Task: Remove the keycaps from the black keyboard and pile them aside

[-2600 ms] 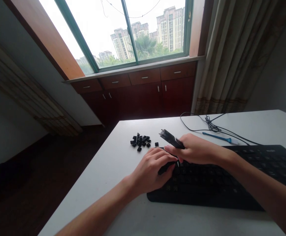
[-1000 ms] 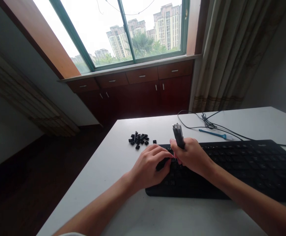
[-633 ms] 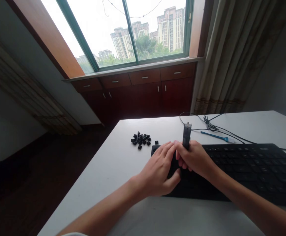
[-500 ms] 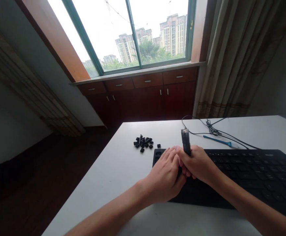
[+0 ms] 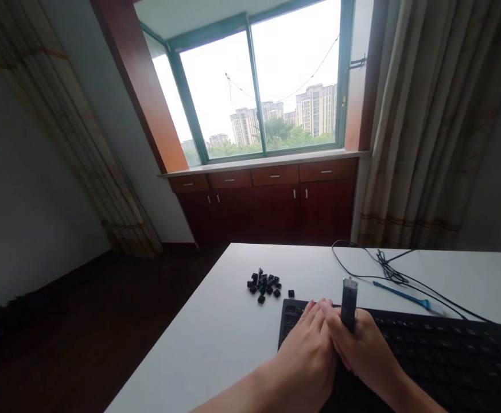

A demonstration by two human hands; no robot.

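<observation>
A black keyboard [image 5: 448, 355] lies on the white table [image 5: 228, 338] at the lower right. My right hand [image 5: 364, 353] grips a dark pen-shaped tool [image 5: 348, 303] upright over the keyboard's left part. My left hand [image 5: 308, 358] rests on the keyboard's left end, pressed against the right hand, fingers together and flat. What lies under the hands is hidden. A small pile of loose black keycaps [image 5: 264, 285] sits on the table just beyond the keyboard's left corner, with one single keycap [image 5: 291, 293] beside it.
A black cable [image 5: 379, 269] loops across the table behind the keyboard, and a blue thin tool [image 5: 400, 293] lies next to it. Beyond the table are dark wooden cabinets [image 5: 271, 201] under a window, and curtains [image 5: 431, 126] at right. The table's left edge drops to a dark floor.
The view has tilted upward, so hands and keyboard now sit low in frame. The tool went from slanted to upright, and my left hand closed in against the right.
</observation>
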